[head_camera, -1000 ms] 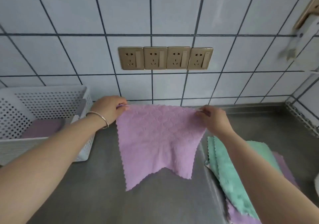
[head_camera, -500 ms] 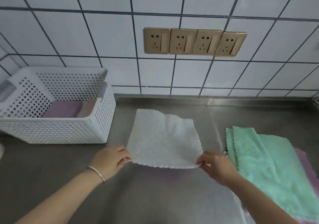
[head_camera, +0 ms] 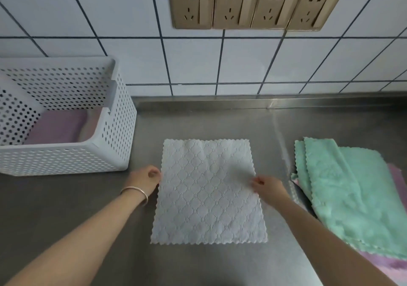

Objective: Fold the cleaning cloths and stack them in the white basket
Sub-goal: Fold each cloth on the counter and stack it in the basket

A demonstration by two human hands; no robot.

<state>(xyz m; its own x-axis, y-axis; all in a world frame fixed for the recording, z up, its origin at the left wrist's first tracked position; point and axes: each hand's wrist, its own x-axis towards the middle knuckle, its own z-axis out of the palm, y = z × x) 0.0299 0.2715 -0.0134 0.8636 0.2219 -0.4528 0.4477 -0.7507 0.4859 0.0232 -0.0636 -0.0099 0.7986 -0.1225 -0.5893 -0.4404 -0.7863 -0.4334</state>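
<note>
Pale quilted square cloth (head_camera: 209, 188) flat on the steel desk (head_camera: 66, 208).
My left hand (head_camera: 144, 181) and right hand (head_camera: 267, 186) pinch its side edges with curled fingers.

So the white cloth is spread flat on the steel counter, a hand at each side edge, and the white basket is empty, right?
Not empty: the head view shows a folded purple cloth in the white basket. The rest holds: white cloth flat on the steel counter, left hand and right hand at its sides.

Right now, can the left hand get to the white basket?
Probably yes. The left hand sits at the spread cloth's left edge, the white basket is just beside it, and only bare counter lies between.
</note>
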